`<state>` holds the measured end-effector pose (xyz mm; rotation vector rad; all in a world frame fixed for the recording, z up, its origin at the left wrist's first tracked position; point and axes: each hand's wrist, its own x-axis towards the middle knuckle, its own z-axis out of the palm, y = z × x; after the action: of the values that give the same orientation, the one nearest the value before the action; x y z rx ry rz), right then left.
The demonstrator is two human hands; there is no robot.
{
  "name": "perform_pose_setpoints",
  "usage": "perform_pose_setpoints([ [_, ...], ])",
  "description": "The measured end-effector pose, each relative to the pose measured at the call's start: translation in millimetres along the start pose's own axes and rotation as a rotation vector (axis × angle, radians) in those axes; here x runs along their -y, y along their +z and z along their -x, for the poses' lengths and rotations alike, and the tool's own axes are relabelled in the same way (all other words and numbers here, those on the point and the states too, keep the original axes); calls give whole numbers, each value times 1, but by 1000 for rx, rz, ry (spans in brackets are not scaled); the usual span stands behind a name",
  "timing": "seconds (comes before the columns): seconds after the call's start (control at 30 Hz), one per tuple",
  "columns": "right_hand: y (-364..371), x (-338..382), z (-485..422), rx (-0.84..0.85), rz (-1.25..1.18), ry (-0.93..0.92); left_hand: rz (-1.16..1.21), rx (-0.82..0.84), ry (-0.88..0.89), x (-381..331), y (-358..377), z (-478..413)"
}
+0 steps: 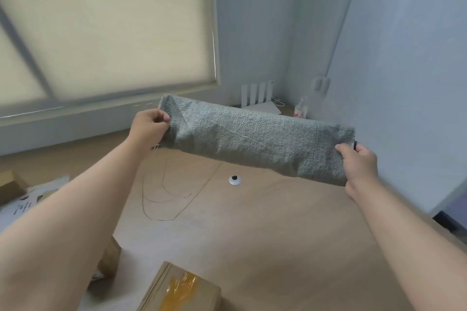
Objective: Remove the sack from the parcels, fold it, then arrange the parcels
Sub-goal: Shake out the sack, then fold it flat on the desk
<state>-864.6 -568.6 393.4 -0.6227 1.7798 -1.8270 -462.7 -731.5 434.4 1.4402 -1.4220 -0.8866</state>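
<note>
You hold the sack (257, 139) up in the air over the table (278, 235), folded into a long grey woven band that runs from the left down towards the right. One corner at its left end is turned over in a diagonal flap.

Your left hand (151, 125) pinches the left end, with thumb and fingers curled onto the fabric edge. Your right hand (358, 163) grips the right end, thumb on the near face and fingers curled round behind. Both arms are stretched forward and the band hangs taut between them, not touching the table.

Loose threads (164, 199) trail from the left end of the sack and lie in loops on the brown tabletop below it. Just beyond them to the right, a white grommet cap (235, 180) with a dark hole sits in the table.

At the near edge lies a cardboard parcel (182, 290) with yellow tape on top. A second cardboard parcel (110, 257) shows partly under your left forearm. At the far left edge are another brown box (10, 184) and a white mailer (32, 199) with black marks.

In the far corner behind the sack stand a white router (257, 94) with upright antennas and a clear bottle (302, 108). A pale window blind (101, 28) fills the upper left.
</note>
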Motion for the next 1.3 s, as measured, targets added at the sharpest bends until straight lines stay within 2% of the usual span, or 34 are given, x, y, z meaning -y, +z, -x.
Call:
perform_pose_setpoints([
  [0.13, -26, -31, -31, -68, 5, -7, -45, 113, -3, -2, 66, -13],
  [0.3, -66, -67, -80, -139, 22, 50, -347, 230, 45, -14, 160, -50],
  [0.5, -113, -114, -137, -184, 79, 63, -637, 254, 91, -42, 285, -77],
  [0.63, -136, -154, -153, -140, 76, 111, -778, 301, 106, -35, 357, -91],
  [0.77, -157, -212, -161, -49, 159, 287, -874, 352, 83, -15, 422, -104],
  [0.97, -184, -270, -165, 126, 459, 357, -773, 451, 159, 37, 507, -115],
  [1.03, -191, -279, -169, 197, 596, 418, -760, 566, 173, 63, 542, -104],
  [1.1, -195, -281, -174, 236, 745, 447, -857, 778, 213, 90, 568, -80],
  [1.17, -189, -270, -182, 173, 1033, 356, -980, 914, 274, 114, 582, -56],
  [1.2, -185, -266, -187, 108, 1137, 280, -997, 932, 281, 124, 587, -48],
  [1.3, -154, -257, -201, 44, 1248, -78, -947, 825, 291, 139, 594, -32],
])
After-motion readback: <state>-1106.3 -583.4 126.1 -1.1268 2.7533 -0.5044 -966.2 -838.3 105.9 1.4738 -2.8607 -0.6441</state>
